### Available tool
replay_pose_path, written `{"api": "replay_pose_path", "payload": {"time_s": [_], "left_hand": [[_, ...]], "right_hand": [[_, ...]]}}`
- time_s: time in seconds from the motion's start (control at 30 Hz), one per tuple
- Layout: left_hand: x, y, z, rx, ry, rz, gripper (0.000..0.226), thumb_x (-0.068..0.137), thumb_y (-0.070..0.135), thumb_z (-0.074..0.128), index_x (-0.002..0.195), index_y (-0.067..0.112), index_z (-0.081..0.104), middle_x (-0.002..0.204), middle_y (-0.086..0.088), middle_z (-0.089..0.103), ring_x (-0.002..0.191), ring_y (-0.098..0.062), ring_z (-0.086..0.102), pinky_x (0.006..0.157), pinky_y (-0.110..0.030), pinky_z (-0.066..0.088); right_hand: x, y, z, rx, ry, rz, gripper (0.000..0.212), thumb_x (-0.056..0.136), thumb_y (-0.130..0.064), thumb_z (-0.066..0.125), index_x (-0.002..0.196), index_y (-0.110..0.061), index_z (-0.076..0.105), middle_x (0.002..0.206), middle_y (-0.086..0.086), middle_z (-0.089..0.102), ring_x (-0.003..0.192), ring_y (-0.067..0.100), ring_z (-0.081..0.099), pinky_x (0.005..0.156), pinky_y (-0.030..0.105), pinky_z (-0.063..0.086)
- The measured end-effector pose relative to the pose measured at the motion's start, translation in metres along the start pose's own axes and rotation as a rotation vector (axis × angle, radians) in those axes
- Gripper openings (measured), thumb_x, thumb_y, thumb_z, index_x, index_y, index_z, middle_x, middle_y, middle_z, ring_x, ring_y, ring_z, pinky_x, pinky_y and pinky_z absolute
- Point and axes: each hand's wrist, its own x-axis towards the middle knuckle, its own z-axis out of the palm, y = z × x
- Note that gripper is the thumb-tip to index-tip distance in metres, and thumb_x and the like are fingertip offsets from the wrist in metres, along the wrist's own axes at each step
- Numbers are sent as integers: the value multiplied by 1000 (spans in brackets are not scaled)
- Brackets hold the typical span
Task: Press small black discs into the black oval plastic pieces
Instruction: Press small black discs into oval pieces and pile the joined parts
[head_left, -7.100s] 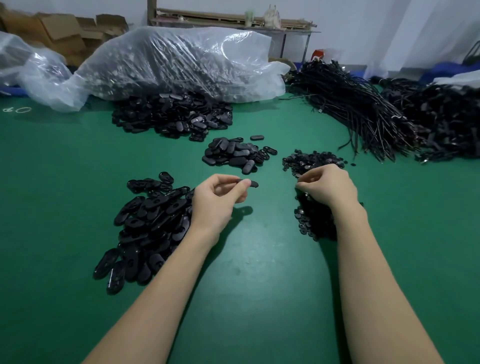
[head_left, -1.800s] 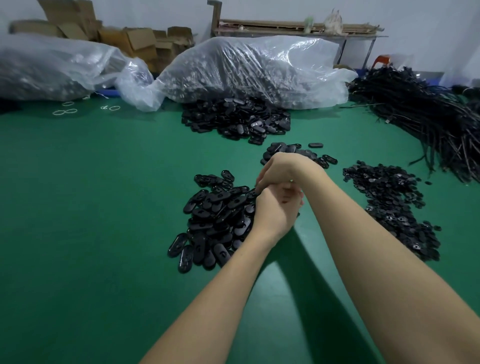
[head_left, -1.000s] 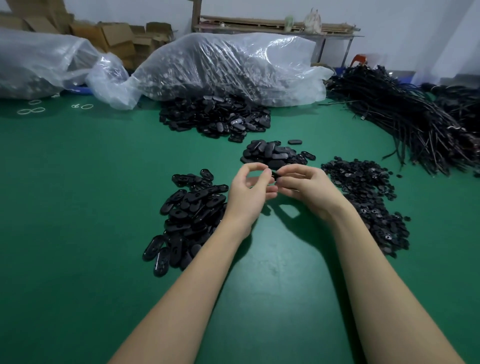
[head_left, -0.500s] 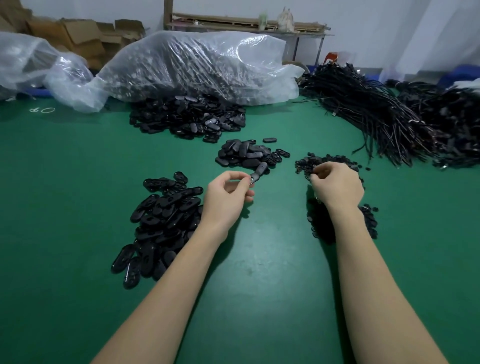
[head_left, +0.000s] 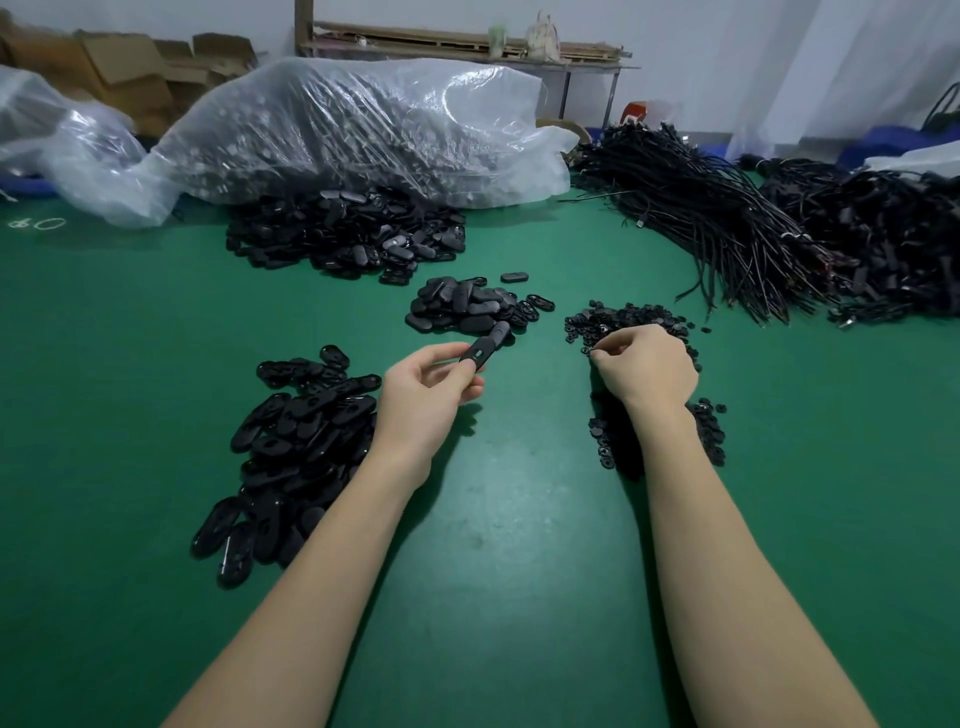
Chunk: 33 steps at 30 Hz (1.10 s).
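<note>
The right hand (head_left: 647, 366) is covering the middle of the pile of small discs (head_left: 631, 319), and whether its curled fingertips are pinching a disc is too small to tell. The left hand (head_left: 428, 392) is hiding the near end of the oval piece (head_left: 485, 347) it is pinching; a disc seated in that piece is not making itself out. The left forearm is covering part of the near oval pile (head_left: 291, 441). The cloudy plastic bag (head_left: 363, 130) is blurring its contents. The cable heap (head_left: 852, 239) is running off the right edge, and both elbows are falling outside the bottom edge.
</note>
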Motion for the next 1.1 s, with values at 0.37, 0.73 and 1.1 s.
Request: {"api": "replay_pose_path", "payload": {"time_s": [0.37, 0.73, 1.1], "left_hand": [[-4, 11, -4, -159, 51, -45, 19, 91, -2, 69, 105, 11, 68, 103, -15, 72, 87, -22, 78, 76, -17, 58], [-1, 27, -13, -80, 21, -66, 25, 89, 2, 74, 106, 19, 76, 91, -7, 79, 87, -18, 76, 73, -19, 57], [5, 30, -23, 247, -31, 145, 26, 87, 0, 71, 92, 26, 76, 89, 10, 77, 85, 0, 71, 77, -13, 51]], "right_hand": [[-35, -42, -5, 740, -341, -116, 7, 85, -19, 77, 81, -25, 75, 72, -16, 71, 61, -4, 59, 59, 12, 46], [-59, -57, 6, 913, -695, 30, 7, 82, -24, 82, 83, -31, 79, 106, 7, 78, 68, 12, 48, 58, 23, 35], [-52, -52, 7, 1062, -776, 62, 11, 83, -19, 80, 92, -25, 77, 95, -5, 75, 56, 5, 44, 48, 16, 30]]}}
